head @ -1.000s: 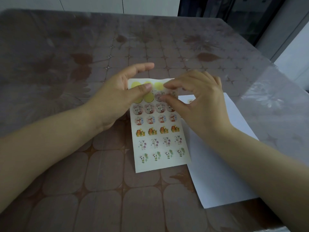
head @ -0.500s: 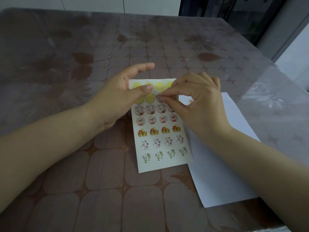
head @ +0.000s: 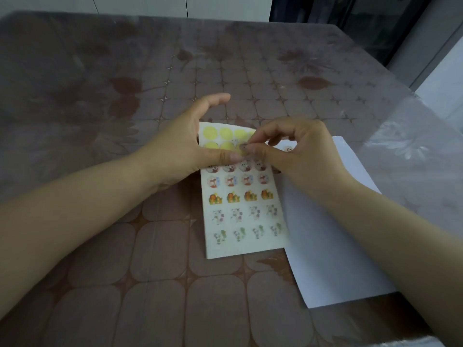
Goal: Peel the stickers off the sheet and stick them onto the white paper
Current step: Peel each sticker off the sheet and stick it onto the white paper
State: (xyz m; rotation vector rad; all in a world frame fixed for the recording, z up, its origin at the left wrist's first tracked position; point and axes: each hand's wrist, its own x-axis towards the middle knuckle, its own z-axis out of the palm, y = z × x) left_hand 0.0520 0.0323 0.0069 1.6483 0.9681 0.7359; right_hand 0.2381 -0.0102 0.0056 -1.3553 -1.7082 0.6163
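Far side: beyond my hands the table (head: 125, 271) runs open to its back edge.
Left side: bare patterned tabletop lies left of the sticker sheet (head: 240, 216), crossed only by my forearm.
Right side: the white paper (head: 333, 246) lies under my right forearm, and its far corner is near the table's right edge.
Near side: the paper's near corner sits close to the front edge of the table; the sheet's lower edge stops further back.
Overlap: the sheet's right edge lies over the paper's left edge.
Left hand (head: 183, 146): spread wide with fingers straight, my thumb pressing flat on the upper left of the sheet.
Right hand (head: 295, 151): thumb and forefinger pinch a round sticker (head: 242, 147) in the sheet's second row.
Sheet look: pale and upright to me, with yellow blank rounds at the top, then rows of small animal pictures, four across.
Paper look: plain white, with one placed sticker (head: 288, 148) showing between my right fingers.
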